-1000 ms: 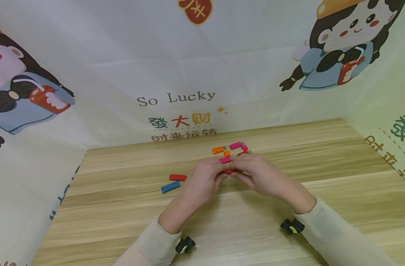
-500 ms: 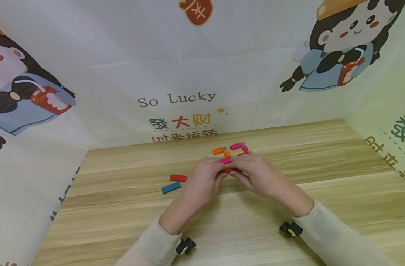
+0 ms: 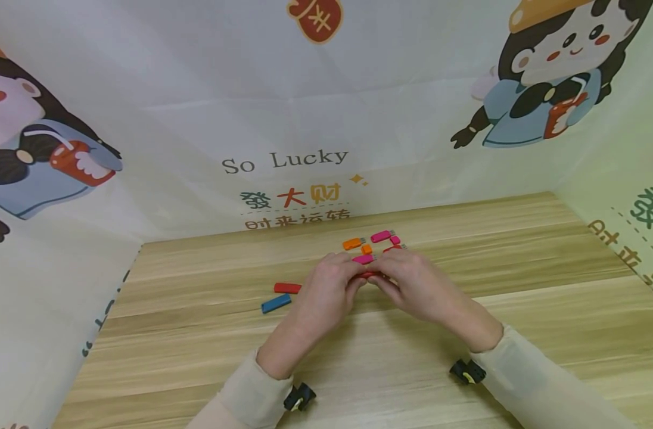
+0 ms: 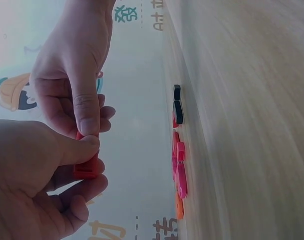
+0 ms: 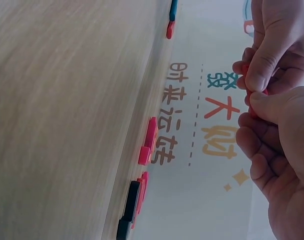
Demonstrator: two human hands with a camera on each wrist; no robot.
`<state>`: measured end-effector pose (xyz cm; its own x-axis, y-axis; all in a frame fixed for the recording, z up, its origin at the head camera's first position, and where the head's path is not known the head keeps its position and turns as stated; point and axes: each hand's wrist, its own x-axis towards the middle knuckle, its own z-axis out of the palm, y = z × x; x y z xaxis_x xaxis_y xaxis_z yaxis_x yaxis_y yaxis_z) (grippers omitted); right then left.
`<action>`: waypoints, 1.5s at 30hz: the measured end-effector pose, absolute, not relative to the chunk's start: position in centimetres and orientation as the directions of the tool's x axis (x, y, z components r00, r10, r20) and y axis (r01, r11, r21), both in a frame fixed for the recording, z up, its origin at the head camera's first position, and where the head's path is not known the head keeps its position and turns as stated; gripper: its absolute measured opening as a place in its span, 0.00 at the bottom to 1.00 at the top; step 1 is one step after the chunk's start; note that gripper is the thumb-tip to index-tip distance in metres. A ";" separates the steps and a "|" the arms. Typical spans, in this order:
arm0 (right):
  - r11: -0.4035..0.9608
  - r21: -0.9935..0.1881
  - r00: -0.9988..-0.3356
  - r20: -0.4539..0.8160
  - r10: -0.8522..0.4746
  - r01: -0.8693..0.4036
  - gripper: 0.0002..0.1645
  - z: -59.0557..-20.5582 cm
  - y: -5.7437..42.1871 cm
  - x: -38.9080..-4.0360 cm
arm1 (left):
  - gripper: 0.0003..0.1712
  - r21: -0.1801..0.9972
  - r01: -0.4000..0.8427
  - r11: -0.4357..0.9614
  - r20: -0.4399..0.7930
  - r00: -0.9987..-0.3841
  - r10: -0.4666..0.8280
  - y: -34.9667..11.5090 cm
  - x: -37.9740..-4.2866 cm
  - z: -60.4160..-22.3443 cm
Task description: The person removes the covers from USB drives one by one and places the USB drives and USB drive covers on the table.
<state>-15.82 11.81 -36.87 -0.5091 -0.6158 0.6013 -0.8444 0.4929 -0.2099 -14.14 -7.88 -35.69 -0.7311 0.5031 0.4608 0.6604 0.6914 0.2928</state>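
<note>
A small red USB flash drive (image 4: pixel 86 170) is held up off the table between both hands, mostly covered by fingers. My left hand (image 3: pixel 326 292) pinches one end with thumb and fingers. The other end is pinched by my right hand (image 3: pixel 420 286), its thumb meeting the left thumb. Whether the drive's cap is on cannot be seen. Just beyond the hands lies a pink flash drive (image 3: pixel 364 259) with its metal plug bare. To the left of my left hand rest a red flash drive (image 3: pixel 288 288) and a blue flash drive (image 3: pixel 276 303).
Behind the hands lie an orange drive (image 3: pixel 352 243), an orange cap (image 3: pixel 366 249), another pink drive (image 3: pixel 381 236), a pink cap (image 3: pixel 395 239) and a partly hidden red drive (image 3: pixel 393 248). A black drive (image 4: pixel 178 112) shows in the wrist views. A printed cloth (image 3: pixel 283 107) backs the table.
My right wrist has shifted slightly left and toward me. Both hands keep their pinch on the red flash drive. The pieces on the table have stayed put.
</note>
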 end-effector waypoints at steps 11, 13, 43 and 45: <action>0.471 -0.221 -0.500 0.599 -0.625 -0.854 0.09 -36.9 12.0 -15.9 | 0.08 0.285 0.674 0.681 0.469 -0.718 0.514 -7.9 -14.2 -35.6; 0.464 -0.228 -0.500 0.593 -0.631 -0.856 0.10 -36.8 12.1 -15.9 | 0.09 0.284 0.682 0.674 0.473 -0.711 0.521 -8.0 -14.2 -35.6; 0.497 -0.276 -0.562 0.524 -0.640 -0.823 0.08 -36.4 12.3 -16.1 | 0.04 0.322 0.606 0.727 0.411 -0.781 0.470 -8.0 -14.0 -35.5; 0.499 -0.279 -0.566 0.520 -0.640 -0.820 0.08 -36.4 12.3 -16.1 | 0.04 0.328 0.602 0.728 0.413 -0.784 0.463 -8.0 -14.1 -35.5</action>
